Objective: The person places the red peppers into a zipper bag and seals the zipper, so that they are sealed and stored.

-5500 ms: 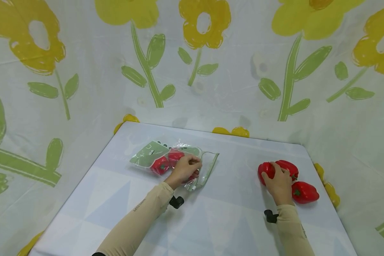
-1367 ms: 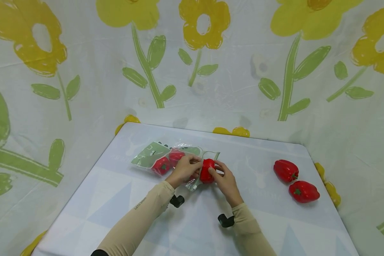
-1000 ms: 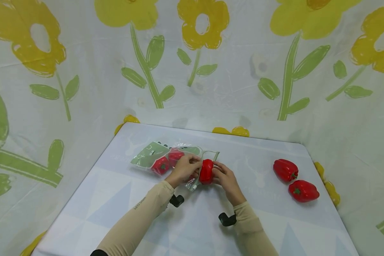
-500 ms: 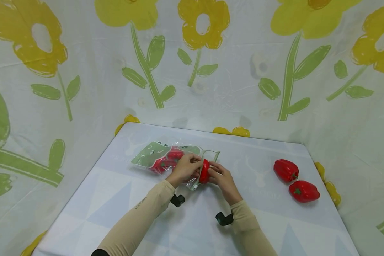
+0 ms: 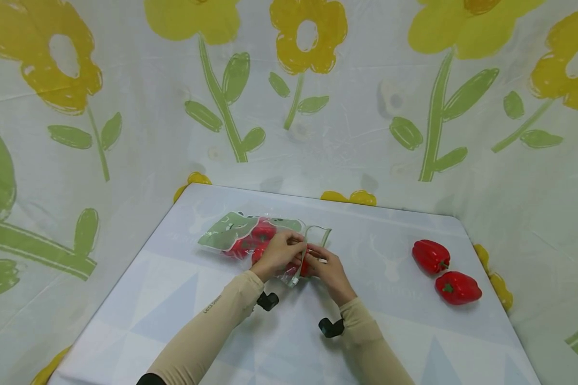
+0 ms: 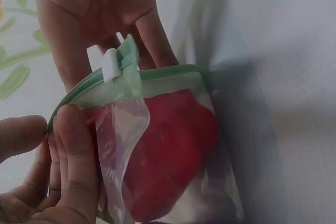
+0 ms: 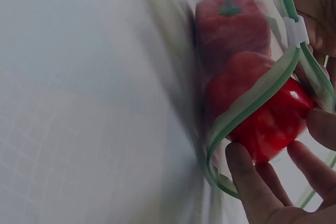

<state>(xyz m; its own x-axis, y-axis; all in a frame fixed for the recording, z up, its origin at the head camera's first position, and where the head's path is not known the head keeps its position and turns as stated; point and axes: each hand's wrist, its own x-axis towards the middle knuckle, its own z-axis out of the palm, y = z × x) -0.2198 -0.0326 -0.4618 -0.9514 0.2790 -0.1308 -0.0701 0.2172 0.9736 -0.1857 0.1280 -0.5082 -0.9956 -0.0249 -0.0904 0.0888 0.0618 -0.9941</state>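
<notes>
A clear zip bag [image 5: 217, 235] with a green print lies on the table, several red bell peppers [image 5: 263, 231] inside it. My left hand [image 5: 275, 258] pinches the edge of its mouth; in the left wrist view the thumb [image 6: 21, 136] and fingers meet on the green zip strip. Just inside the mouth sits one bell pepper [image 7: 278, 121], its end held by the fingertips of my right hand [image 5: 329, 271]. A white slider [image 7: 297, 31] sits on the strip. In the head view that pepper is mostly hidden behind the hands and the bag edge.
Two more red bell peppers lie close together at the table's right side, one [image 5: 430, 256] behind the other [image 5: 457, 287]. The pale patterned tabletop [image 5: 289, 331] ends at a flowered curtain [image 5: 347, 133] at the back and sides.
My right hand has brought a bell pepper from the right-hand group to the bag and moved it left through the mouth. Peppers inside have shifted. The left hand stays at the bag edge.
</notes>
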